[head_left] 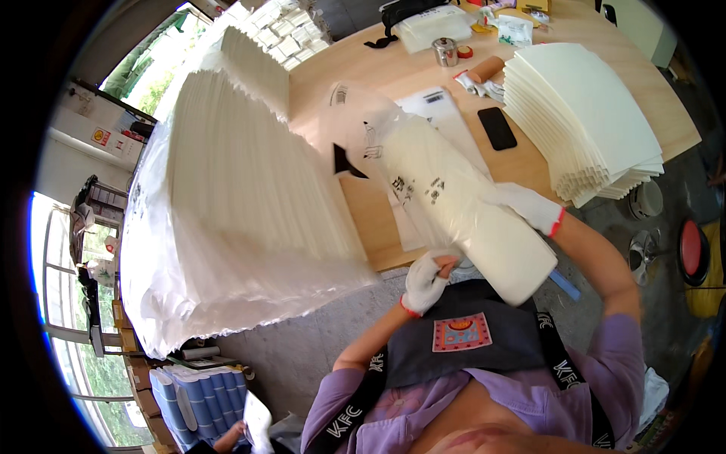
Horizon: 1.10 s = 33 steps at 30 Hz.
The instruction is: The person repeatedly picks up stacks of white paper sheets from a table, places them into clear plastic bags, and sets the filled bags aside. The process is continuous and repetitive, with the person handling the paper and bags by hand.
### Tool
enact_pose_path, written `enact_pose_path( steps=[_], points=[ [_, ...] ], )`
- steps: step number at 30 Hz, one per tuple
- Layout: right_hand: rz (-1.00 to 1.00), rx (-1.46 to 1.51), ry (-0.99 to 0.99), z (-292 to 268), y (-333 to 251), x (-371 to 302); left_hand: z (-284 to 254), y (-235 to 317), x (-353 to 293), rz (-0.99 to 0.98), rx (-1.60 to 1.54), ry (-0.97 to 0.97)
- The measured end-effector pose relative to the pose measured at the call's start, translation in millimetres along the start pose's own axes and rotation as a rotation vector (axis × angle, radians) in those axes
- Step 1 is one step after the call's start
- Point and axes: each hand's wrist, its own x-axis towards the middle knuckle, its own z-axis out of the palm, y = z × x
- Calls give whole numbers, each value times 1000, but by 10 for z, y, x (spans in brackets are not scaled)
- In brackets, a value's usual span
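Observation:
A long pack of white sheets [503, 246] lies slantwise in front of me, its near end past the table edge by my apron. Around it is a see-through plastic bag [404, 163] with dark print, its loose end spreading toward the far left. My right hand [533, 206], in a white glove with a red cuff, lies flat over the pack's right side, fingers stretched out. Low at the pack's left edge, my gloved left hand [427, 284] is closed with bare fingertips showing, pinching what looks like the bag's edge.
A tall stack of white sheets [242, 189] in plastic fills the left. More sheets [582, 113] are piled at right beside a black phone [497, 129]. Farther back on the wooden table [340, 60] stand a metal tin [445, 52] and a brown roll [485, 69]. Blue rolls [200, 401] sit lower left.

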Motion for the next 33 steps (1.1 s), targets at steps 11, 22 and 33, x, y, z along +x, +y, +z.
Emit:
enact_pose_path(
  steps=[11, 22, 33],
  points=[
    [-733, -1605, 651, 466, 452, 400, 521, 338, 930, -19, -130, -168],
    [-22, -1451, 726, 313, 617, -320, 311, -161, -196, 239, 363, -178],
    [8, -1831, 172, 759, 649, -1087, -277, -186, -1183, -698, 97, 390]
  ],
)
